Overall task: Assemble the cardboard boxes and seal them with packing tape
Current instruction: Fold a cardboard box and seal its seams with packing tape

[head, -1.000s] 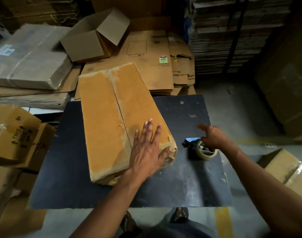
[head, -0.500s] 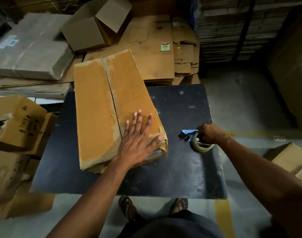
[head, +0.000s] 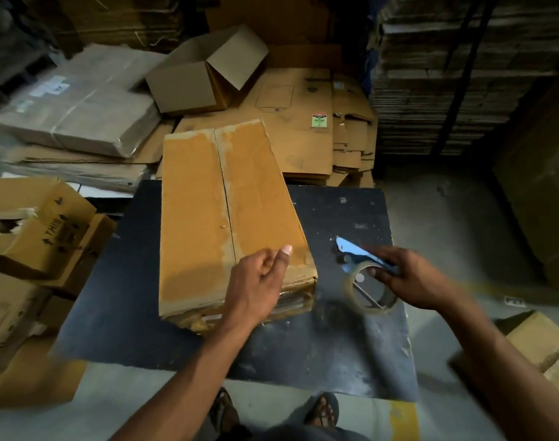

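Observation:
A flat-sided cardboard box (head: 208,218) with its two top flaps meeting along a centre seam lies on the black table (head: 335,361). My left hand (head: 256,288) hovers over the box's near right corner with the fingers loosely curled and the thumb out, holding nothing. To the right of the box, my right hand (head: 408,278) grips the handle of a tape dispenser (head: 354,249), which has a blue blade guard. Its roll of clear tape (head: 372,310) hangs just above the table.
Behind the table lie flattened cartons (head: 303,132), an open empty box (head: 192,81) and a wrapped bundle (head: 81,106). Printed boxes (head: 33,224) crowd the left side, another box (head: 542,345) sits at the right, and tall cardboard stacks (head: 446,74) stand at the back right.
My left hand has lifted its flat palm off the box and curled its fingers. My right hand closed on the tape dispenser and raised it off the table.

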`<state>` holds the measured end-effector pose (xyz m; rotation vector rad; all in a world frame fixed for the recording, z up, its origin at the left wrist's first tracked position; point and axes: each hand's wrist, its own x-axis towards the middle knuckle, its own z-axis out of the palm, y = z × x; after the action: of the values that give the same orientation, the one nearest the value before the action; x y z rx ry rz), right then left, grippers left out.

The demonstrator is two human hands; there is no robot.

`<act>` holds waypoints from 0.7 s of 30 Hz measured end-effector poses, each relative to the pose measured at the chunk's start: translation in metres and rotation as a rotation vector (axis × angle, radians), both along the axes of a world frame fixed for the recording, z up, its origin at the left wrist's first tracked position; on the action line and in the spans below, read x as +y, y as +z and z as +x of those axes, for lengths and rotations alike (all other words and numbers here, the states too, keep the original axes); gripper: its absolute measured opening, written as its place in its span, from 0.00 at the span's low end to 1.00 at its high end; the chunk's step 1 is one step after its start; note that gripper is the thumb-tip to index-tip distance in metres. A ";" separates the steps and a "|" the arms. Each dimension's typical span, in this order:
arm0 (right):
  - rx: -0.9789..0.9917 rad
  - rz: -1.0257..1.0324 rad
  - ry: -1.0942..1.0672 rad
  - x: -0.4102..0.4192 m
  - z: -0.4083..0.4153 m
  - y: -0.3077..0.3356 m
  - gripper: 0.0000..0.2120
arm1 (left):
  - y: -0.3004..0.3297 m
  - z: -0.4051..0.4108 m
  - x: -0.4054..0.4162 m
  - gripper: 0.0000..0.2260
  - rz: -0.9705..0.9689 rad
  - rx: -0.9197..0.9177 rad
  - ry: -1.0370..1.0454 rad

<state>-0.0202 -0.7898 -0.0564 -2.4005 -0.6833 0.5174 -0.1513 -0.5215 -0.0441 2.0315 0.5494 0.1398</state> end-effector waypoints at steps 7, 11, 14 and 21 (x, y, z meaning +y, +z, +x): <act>-0.206 -0.066 0.232 0.058 -0.036 0.075 0.39 | 0.025 -0.022 0.001 0.40 -1.037 0.281 0.100; -0.494 -0.280 0.395 0.105 -0.065 0.081 0.40 | 0.044 -0.042 0.029 0.38 -1.101 0.158 0.142; -0.567 -0.295 0.450 0.133 -0.080 0.076 0.38 | 0.048 -0.065 0.053 0.33 -1.088 0.144 0.158; -0.393 -0.134 0.631 0.196 -0.090 0.087 0.33 | 0.043 -0.107 0.112 0.26 -1.244 0.066 0.366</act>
<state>-0.1106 -0.5936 0.0306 -2.4031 -1.6499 0.3372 -0.2587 -0.4095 -0.0013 0.7226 0.7796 -0.0566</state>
